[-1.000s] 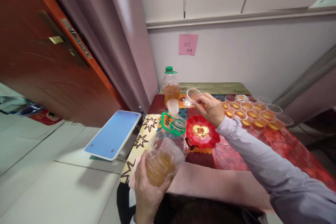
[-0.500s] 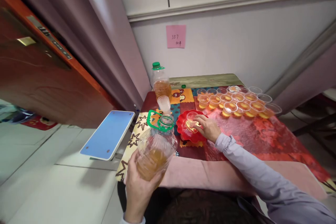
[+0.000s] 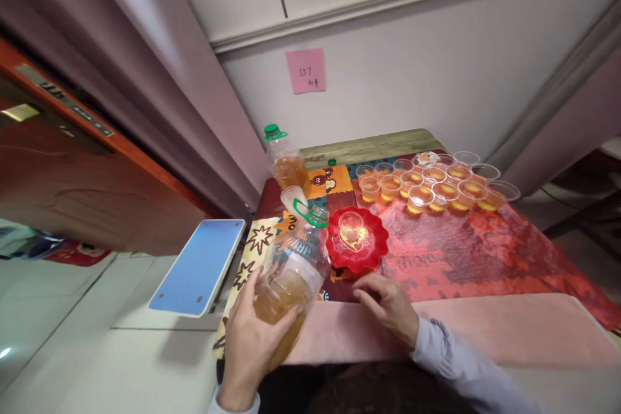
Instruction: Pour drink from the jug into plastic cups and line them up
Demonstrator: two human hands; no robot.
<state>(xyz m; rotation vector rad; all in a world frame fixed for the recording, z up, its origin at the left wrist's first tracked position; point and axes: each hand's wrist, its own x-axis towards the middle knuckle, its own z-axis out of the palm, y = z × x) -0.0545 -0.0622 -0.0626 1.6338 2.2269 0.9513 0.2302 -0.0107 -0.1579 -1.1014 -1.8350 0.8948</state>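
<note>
Bottle [image 3: 291, 272] of amber liquid sits nearest me, tilted, with my left hand [image 3: 252, 343] wrapped firmly round its lower body. My right hand [image 3: 388, 304] rests beside it on the table edge [image 3: 485, 330], fingers loosely curled, holding nothing. Just beyond the bottle's neck an empty cup [image 3: 350, 225] stands on the red plate [image 3: 376, 247], not yet filled by my reading. Farther back, the rows of cups [image 3: 427, 184] already hold liquid.
</note>
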